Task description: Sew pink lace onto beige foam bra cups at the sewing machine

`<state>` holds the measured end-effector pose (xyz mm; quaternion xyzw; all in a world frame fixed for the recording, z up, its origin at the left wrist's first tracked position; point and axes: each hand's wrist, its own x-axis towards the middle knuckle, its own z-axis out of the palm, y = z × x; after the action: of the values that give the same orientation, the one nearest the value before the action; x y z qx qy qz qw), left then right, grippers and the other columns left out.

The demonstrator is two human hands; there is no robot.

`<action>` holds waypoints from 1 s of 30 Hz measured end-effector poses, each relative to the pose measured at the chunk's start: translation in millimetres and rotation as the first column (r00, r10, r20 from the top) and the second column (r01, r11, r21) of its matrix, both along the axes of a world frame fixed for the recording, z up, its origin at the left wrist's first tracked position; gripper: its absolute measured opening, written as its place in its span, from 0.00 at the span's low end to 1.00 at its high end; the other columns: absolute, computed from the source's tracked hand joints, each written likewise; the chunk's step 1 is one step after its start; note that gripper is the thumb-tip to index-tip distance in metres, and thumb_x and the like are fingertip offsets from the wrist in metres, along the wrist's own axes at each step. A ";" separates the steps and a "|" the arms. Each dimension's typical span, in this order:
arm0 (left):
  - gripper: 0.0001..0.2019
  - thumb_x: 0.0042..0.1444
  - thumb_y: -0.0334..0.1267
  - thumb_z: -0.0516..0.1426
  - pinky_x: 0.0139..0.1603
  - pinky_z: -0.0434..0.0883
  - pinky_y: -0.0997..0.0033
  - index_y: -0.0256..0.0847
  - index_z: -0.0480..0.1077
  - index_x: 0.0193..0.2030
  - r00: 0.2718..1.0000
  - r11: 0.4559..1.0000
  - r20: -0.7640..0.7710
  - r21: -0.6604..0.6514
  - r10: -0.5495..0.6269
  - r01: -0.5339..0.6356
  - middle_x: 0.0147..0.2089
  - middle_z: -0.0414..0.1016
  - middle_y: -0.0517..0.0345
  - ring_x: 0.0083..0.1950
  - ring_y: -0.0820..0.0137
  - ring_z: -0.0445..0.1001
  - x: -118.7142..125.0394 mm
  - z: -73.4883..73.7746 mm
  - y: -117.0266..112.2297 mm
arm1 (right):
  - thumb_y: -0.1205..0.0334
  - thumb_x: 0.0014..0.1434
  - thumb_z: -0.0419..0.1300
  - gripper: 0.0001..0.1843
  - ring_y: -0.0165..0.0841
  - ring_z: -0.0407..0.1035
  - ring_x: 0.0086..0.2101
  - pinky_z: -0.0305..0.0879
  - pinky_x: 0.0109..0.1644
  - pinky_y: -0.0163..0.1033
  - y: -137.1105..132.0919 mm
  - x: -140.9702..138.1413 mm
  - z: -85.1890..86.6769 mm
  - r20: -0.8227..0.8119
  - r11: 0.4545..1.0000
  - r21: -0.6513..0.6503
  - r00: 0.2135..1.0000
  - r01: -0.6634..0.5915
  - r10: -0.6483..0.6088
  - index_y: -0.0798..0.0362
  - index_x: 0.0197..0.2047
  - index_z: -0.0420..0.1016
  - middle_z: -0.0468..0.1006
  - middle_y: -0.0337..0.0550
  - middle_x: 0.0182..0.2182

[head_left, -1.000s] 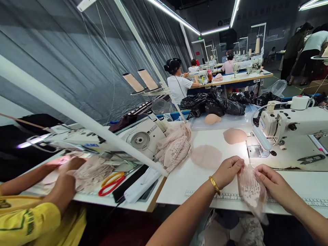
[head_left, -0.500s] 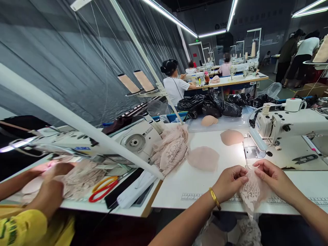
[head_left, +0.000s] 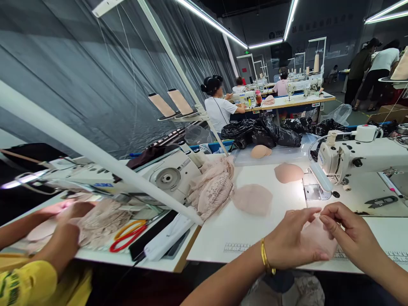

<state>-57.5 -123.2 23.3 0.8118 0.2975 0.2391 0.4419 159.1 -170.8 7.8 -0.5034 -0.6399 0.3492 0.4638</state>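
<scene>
A small pink lace piece (head_left: 318, 240) lies at the front edge of the white sewing table (head_left: 251, 225), over the printed ruler. My left hand (head_left: 291, 244), with a gold bangle at the wrist, lies over its left side with fingers pinching its top edge. My right hand (head_left: 347, 231) pinches the same top edge from the right. Both hands are closed on the lace. Just behind them stands the white sewing machine (head_left: 357, 157) with its needle plate (head_left: 314, 191).
Two pink bra cups (head_left: 252, 199) (head_left: 288, 172) and a heap of lace (head_left: 213, 187) lie on the table. Black thread snips (head_left: 381, 201) rest at right. At left, a person in a yellow sleeve (head_left: 28, 282) handles lace beside red-and-yellow scissors (head_left: 129, 233). Other people sew further back.
The lace piece hung over the table edge from my fingers; now it lies flatter on the table with my left hand spread over it. Both hands have dropped slightly toward me.
</scene>
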 end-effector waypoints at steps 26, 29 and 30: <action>0.03 0.54 0.33 0.55 0.40 0.71 0.68 0.42 0.66 0.36 0.692 0.686 -0.002 0.133 0.722 -0.715 0.34 0.71 0.58 0.39 0.66 0.73 -1.7 17.5 109.6 | 0.41 0.62 0.60 0.20 0.35 0.70 0.29 0.67 0.35 0.41 55.0 8.1 -48.8 -0.193 0.960 -0.280 0.980 -0.016 -0.039 0.50 0.43 0.76 0.76 0.37 0.27; 0.07 0.50 0.40 0.59 0.29 0.65 0.75 0.41 0.65 0.32 0.813 0.811 0.007 -0.076 0.583 -0.581 0.29 0.67 0.63 0.30 0.72 0.68 -5.6 21.4 68.9 | 0.40 0.64 0.58 0.21 0.35 0.70 0.30 0.68 0.37 0.42 53.6 8.9 -46.6 -0.211 0.960 -0.277 0.977 -0.029 -0.031 0.50 0.43 0.76 0.77 0.38 0.29; 0.09 0.48 0.41 0.60 0.28 0.63 0.76 0.41 0.65 0.32 0.855 0.842 0.023 -0.193 0.518 -0.505 0.29 0.67 0.64 0.29 0.73 0.66 -4.9 19.9 56.5 | 0.39 0.64 0.57 0.22 0.35 0.70 0.30 0.68 0.38 0.42 52.9 9.3 -45.3 -0.214 0.961 -0.273 0.977 -0.037 -0.023 0.50 0.42 0.76 0.78 0.38 0.30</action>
<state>-62.4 -66.7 43.2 0.6504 0.5070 0.3502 0.4442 168.4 -117.9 -37.4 -0.5202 -0.5331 0.4885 0.4546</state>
